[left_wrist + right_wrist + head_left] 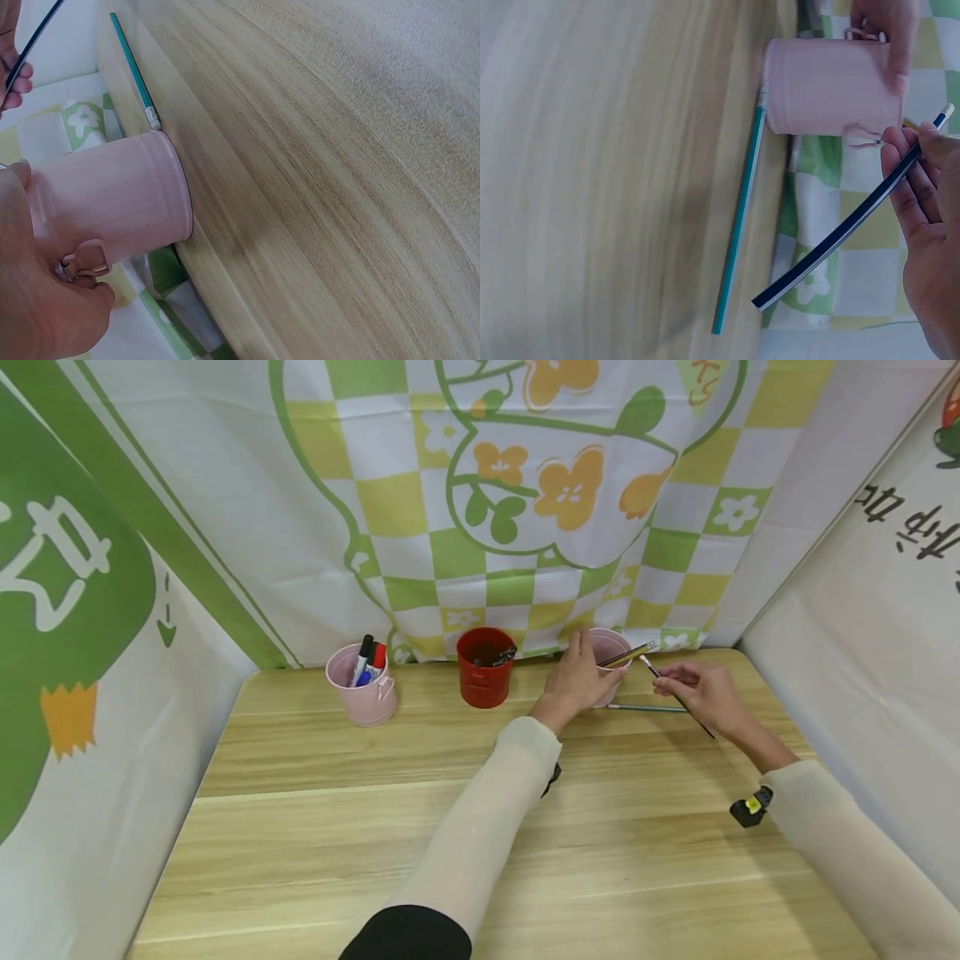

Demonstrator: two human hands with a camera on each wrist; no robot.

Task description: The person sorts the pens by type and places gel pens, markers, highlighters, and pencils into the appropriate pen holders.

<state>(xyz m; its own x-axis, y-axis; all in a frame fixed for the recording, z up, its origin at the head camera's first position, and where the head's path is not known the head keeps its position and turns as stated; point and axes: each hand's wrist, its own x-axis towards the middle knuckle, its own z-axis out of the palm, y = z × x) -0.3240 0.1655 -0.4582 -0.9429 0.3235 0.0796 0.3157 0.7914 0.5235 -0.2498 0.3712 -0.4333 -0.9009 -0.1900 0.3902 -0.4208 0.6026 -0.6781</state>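
Note:
At the right of the table's back edge stands a small pink bucket (pixel 112 199), upright, with a couple of pencils (pixel 628 655) leaning out over its rim. My left hand (pixel 573 681) holds this bucket near the rim, thumb on the front side, beside a small handle loop (pixel 91 257). Just right of the bucket, my right hand (pixel 703 692) pinches a dark blue pencil (pixel 840 231) between thumb and fingers. Its white eraser end points up toward the bucket's mouth, the other end down. A green pencil (pixel 740 221) lies on the table, its eraser end by the bucket's base.
A red bucket (pixel 484 687) with dark small items inside stands left of my left hand. Farther left is another pink bucket (pixel 367 706) holding black, red and blue markers (pixel 367 664). Printed cloth (pixel 420 568) hangs behind the wooden table (pixel 337 843).

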